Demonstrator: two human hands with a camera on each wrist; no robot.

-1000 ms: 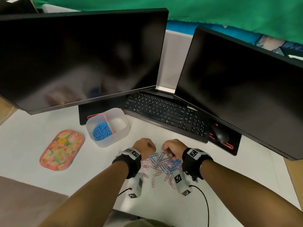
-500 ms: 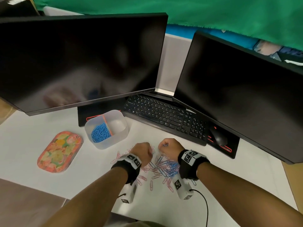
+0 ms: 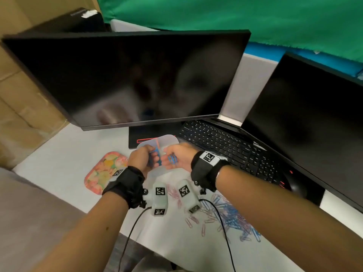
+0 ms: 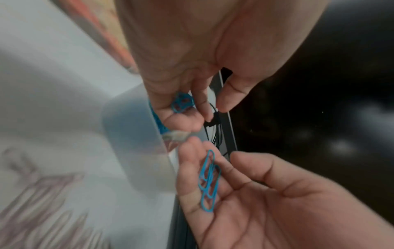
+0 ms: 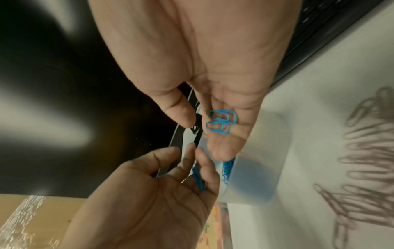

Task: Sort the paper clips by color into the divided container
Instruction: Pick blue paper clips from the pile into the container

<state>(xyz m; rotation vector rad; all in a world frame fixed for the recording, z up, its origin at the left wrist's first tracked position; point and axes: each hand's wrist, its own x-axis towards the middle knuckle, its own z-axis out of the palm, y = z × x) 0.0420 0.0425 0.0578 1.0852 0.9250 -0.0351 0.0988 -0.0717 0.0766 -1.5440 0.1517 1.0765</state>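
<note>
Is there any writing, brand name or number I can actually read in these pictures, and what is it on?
No readable text.
Wrist tags: black-and-white square codes, no letters.
Keyboard: key legends too small and blurred.
Black box at top left: a faint printed line and a white label, both too blurred.
Tray: a floral pattern, no words.
Monitors: dark, nothing displayed.

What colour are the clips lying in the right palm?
Blue; the paper clips on the right hand show best in the right wrist view.

Black wristbands [image 3: 125, 185] with checkered marker tags [image 3: 208, 158]
</note>
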